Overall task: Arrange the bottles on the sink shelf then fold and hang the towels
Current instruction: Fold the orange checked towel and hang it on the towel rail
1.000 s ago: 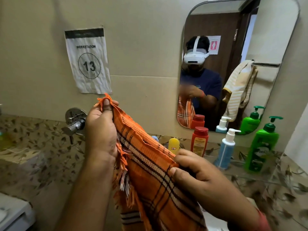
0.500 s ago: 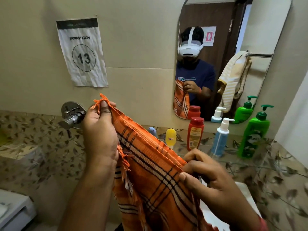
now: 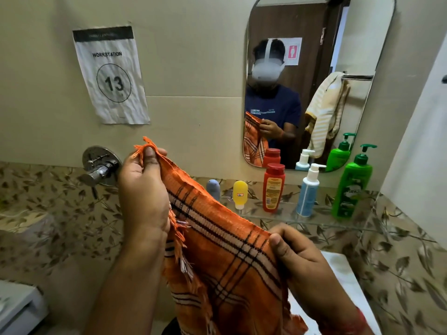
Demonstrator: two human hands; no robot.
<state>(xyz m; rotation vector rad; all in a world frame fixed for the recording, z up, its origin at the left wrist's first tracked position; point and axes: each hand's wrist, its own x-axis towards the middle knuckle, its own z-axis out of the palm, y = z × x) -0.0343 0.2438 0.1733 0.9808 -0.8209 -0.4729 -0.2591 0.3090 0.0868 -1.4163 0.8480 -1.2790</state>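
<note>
While the orange plaid towel (image 3: pixel 225 252) hangs in front of the person, both hands hold its upper edge taut. Right hand (image 3: pixel 307 264), nearest and lower: thumb and curled fingers pinch one end of the edge. Left hand (image 3: pixel 142 197), higher: thumb and fingers pinch the fringed corner, just in front of the chrome tap (image 3: pixel 101 169). Rest of the towel drapes down between the forearms.

Behind, on the glass shelf (image 3: pixel 314 220), upright in a row, left to right: grey bottle (image 3: pixel 213 188), partly hidden by the towel; yellow tube (image 3: pixel 240 193); red bottle (image 3: pixel 273 187); blue pump bottle (image 3: pixel 308 189); green pump bottle (image 3: pixel 352 183).

Farthest: mirror (image 3: pixel 362 32) above the shelf; paper sign (image 3: pixel 110 74) reading "WORKSTATION 13" on the wall.
</note>
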